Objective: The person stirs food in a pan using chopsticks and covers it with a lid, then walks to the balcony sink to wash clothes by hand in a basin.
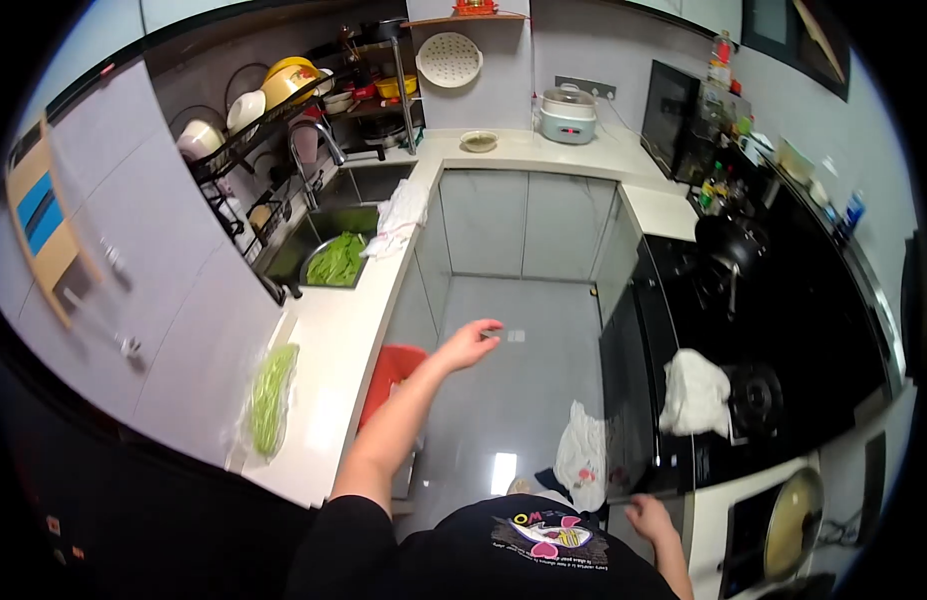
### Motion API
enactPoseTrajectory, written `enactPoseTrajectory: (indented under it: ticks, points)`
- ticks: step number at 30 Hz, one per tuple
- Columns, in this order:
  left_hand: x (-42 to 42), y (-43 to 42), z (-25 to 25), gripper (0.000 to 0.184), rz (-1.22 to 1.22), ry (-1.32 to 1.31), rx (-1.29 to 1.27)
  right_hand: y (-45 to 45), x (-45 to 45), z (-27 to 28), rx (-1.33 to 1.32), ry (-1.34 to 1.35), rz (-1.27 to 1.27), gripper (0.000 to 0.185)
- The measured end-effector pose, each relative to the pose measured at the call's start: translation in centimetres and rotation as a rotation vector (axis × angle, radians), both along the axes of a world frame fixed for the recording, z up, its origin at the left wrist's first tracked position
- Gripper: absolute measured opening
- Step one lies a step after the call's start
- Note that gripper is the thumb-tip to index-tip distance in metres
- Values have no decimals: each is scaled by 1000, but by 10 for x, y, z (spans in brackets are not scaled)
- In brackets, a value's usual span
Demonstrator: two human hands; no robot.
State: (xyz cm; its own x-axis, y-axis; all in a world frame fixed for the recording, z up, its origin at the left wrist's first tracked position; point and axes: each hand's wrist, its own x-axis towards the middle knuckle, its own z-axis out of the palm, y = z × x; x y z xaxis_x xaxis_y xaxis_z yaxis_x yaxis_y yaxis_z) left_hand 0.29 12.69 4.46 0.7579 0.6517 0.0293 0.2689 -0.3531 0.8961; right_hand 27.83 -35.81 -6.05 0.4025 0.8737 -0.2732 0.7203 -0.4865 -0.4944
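Observation:
My left hand (pixel 471 345) is stretched out over the floor in the middle of the kitchen, fingers apart and holding nothing. At the lower right, my right hand (pixel 652 520) hangs low beside the counter end, its fingers loosely bent with nothing visible in them. Close to it on the floor side is a white plastic bag (pixel 583 460) with red marks. Left of my left arm, a red bin (pixel 386 378) stands partly hidden against the cabinets. On the left counter lies a clear bag of long green vegetables (pixel 274 400). Leafy greens (pixel 337 260) sit in a bowl in the sink (pixel 284 263).
A white cloth (pixel 397 218) drapes over the sink edge. Another cloth (pixel 696 393) lies on the black stove (pixel 804 360), with a wok (pixel 732 250) behind it. A pale cooker (pixel 569 115) and small bowl (pixel 479 142) stand on the back counter. A dish rack (pixel 224 155) hangs left.

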Motion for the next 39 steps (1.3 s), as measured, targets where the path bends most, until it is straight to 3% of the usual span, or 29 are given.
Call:
enactPoseTrajectory:
  ticks: [1, 4, 5, 8, 10, 12, 15, 18, 21, 24, 26, 28, 32, 34, 35, 37, 39]
  points:
    - [15, 75, 49, 37, 92, 47, 139, 112, 39, 28, 118, -107, 98, 37]
    - [-5, 171, 48, 38, 306, -34, 233, 266, 63, 92, 194, -202, 300, 37]
    - [-11, 217, 97, 38, 371, -3, 276, 343, 66, 125, 279, -213, 372, 36]
    - [-36, 341, 126, 39, 530, -132, 518, 483, 46, 176, 408, -160, 550, 34]
    - [-43, 424, 129, 41, 570, -228, 558, 549, 50, 172, 406, -130, 628, 33]
    - [-44, 503, 172, 52, 701, -15, 813, 624, 60, 173, 452, -107, 695, 33]
    - [-22, 616, 211, 62, 873, 41, 932, 699, 106, 149, 314, -166, 550, 34]
    - [-9, 744, 239, 67, 1013, 130, 1008, 727, 176, 124, 208, -286, 344, 35]
    - [9, 831, 293, 68, 1135, 299, 865, 726, 223, 119, 193, -274, 94, 35]
    - [30, 888, 329, 72, 1206, 462, 714, 697, 257, 93, 208, -233, -174, 33]
    - [40, 917, 328, 72, 1250, 532, 770, 671, 278, 58, 148, -201, -288, 30]
    - [45, 940, 334, 73, 1268, 571, 779, 685, 270, 93, -23, -94, -340, 45]
    - [50, 969, 346, 74, 1344, 680, 928, 725, 284, 100, -19, -97, -326, 45]
    - [56, 978, 353, 75, 1386, 804, 1066, 751, 304, 85, 196, -118, -230, 39]
    - [57, 980, 352, 75, 1393, 784, 1128, 775, 302, 106, 35, -157, -257, 29]
    - [51, 998, 352, 74, 1408, 698, 1183, 794, 331, 71, 149, -151, -220, 32]
    - [47, 1011, 357, 75, 1383, 583, 1162, 828, 323, 99, 101, -124, -199, 30]
